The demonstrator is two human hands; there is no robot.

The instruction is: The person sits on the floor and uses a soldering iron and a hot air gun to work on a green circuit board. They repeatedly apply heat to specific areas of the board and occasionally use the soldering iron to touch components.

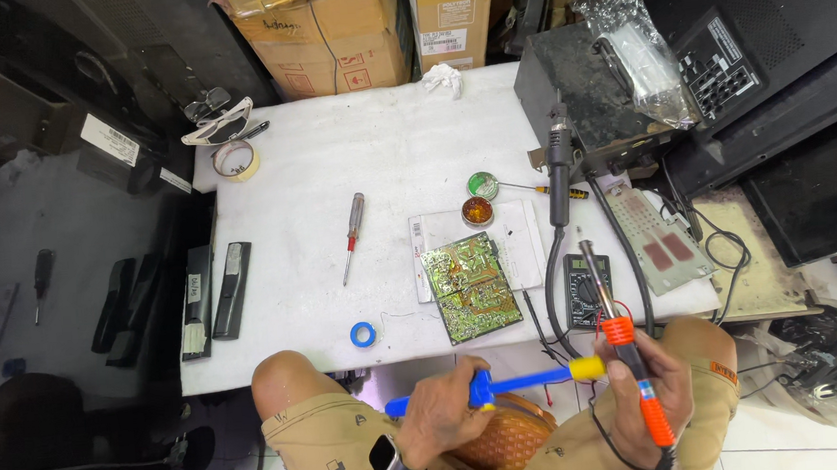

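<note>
Over on the far left edge of the white table (296, 302), two dark remote controls (217, 298) lie side by side, with a roll of tape (236, 160) and a pair of glasses (217, 123) up at the back corner. Moving in, a red-handled screwdriver (351, 235) lies on the cloth, and near the front edge sits a small blue tape roll (364, 334). Centre now: a green circuit board (468, 287) lies flat on a white sheet, two small round tins (480, 199) just behind it.

Down in front, above the lap, the left hand (441, 415) has its fingers wrapped tight around the blue desoldering pump (493, 387), which lies level, its yellow tip pointing right. That tip sits right beside the soldering iron (629, 367), orange-handled, held upright with its metal tip pointing up toward the table. The right hand (660, 395) grips the iron's handle, fingers closed round it.

Just behind the iron, a black multimeter (587, 292) rests on the table's front edge. Further right, a dark box-shaped station (586, 96) stands at the back with a black wand (559, 161) hanging on its side.
</note>
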